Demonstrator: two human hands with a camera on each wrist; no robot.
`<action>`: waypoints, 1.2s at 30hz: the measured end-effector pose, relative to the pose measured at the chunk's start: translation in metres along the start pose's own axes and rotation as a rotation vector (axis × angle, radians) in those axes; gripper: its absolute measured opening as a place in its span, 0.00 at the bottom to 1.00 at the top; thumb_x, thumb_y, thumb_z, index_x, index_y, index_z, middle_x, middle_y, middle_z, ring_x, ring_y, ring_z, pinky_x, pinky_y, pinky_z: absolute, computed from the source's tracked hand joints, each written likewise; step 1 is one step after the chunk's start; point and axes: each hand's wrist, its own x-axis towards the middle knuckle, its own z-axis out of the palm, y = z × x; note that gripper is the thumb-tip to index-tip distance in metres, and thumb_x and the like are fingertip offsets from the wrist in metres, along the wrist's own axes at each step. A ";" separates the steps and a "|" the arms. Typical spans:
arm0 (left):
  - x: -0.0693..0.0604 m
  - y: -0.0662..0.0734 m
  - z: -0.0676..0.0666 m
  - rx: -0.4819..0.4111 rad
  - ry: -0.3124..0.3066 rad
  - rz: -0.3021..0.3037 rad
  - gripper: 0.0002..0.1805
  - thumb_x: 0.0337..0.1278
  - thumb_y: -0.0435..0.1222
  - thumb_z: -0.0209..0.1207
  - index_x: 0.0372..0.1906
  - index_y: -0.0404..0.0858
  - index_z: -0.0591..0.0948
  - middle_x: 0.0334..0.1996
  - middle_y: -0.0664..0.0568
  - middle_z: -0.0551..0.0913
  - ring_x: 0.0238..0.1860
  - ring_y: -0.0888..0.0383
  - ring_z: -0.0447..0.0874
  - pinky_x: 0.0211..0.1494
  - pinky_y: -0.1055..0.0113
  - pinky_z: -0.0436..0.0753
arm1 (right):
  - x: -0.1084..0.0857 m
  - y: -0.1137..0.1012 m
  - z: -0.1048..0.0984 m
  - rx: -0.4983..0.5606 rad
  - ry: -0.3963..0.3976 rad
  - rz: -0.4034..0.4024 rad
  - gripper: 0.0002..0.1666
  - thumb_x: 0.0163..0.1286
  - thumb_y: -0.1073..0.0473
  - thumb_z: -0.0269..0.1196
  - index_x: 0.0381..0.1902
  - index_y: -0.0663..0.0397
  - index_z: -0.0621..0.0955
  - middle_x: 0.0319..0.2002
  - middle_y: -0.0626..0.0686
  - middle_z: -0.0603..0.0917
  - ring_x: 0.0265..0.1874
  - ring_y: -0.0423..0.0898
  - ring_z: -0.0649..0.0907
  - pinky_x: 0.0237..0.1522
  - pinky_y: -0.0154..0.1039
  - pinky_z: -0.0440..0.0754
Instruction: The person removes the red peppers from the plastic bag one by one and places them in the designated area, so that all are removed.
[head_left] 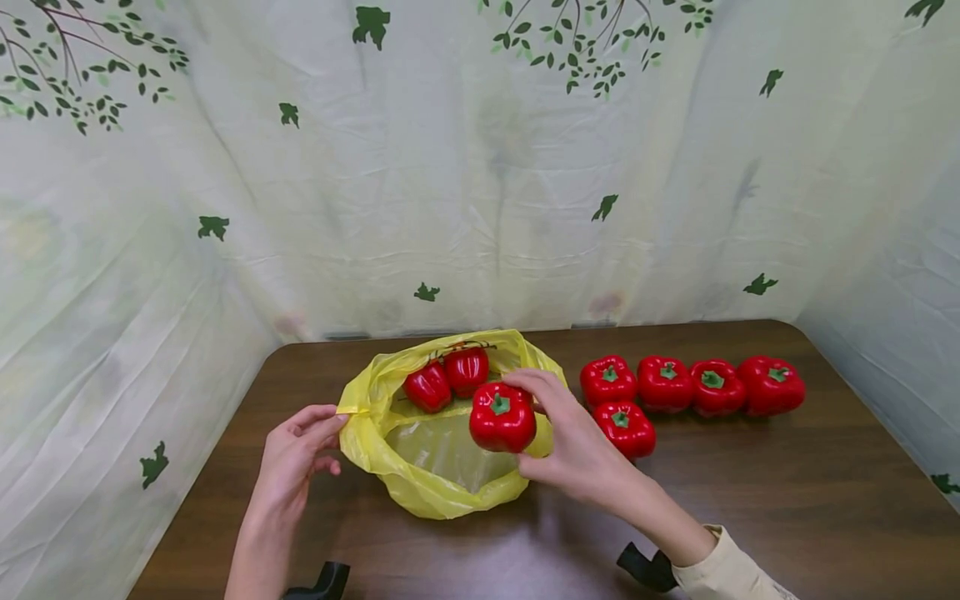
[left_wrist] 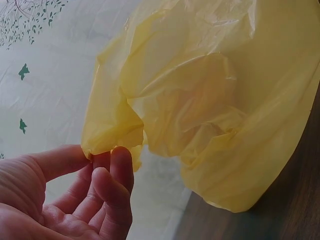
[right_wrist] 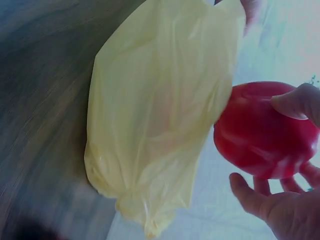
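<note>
So we've got the left hand (head_left: 296, 454) pinching the left rim of the yellow bag (head_left: 416, 487) between thumb and fingertips, other fingers loosely bent; our right hand (head_left: 570, 437) is spread just wide enough to grip a red pepper (head_left: 501, 417) from its right side, thumb on the near side and fingers on the far one.

For what looks like the step in hand, getting that pepper into the bag, we'd keep the left pinch firm and pull gently outward so the mouth doesn't sag; then we'd bring the pepper a bit left, lower it well inside the rim and only let go down low (thin plastic folds over fast, so knuckles can snag it); the near part of the bag looks roomier, since two peppers (head_left: 427, 386) sit at the far side.

As for where it lies: the held pepper is over the right part of the mouth, stem up, right inside our right grip and well apart from the left hand; in the right wrist view it overlaps the bag's edge, and we can't tell if they touch; five other peppers (head_left: 624, 431) wait on the table (head_left: 750, 500) to the right of the bag, beyond the right hand.
</note>
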 end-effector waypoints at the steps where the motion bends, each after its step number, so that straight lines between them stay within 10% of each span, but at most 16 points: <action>1: 0.000 0.000 0.000 0.000 0.000 0.001 0.11 0.61 0.38 0.66 0.45 0.38 0.80 0.32 0.54 0.85 0.29 0.57 0.81 0.23 0.68 0.82 | -0.002 0.000 -0.003 0.002 0.006 -0.009 0.51 0.45 0.71 0.74 0.67 0.41 0.68 0.63 0.39 0.67 0.59 0.38 0.70 0.54 0.41 0.80; 36: 0.000 -0.001 0.000 0.005 0.001 0.005 0.12 0.61 0.39 0.66 0.45 0.38 0.80 0.34 0.52 0.83 0.30 0.56 0.81 0.24 0.67 0.82 | -0.086 0.025 -0.123 -0.114 0.222 0.068 0.64 0.38 0.81 0.77 0.73 0.50 0.63 0.65 0.50 0.70 0.59 0.40 0.72 0.53 0.22 0.73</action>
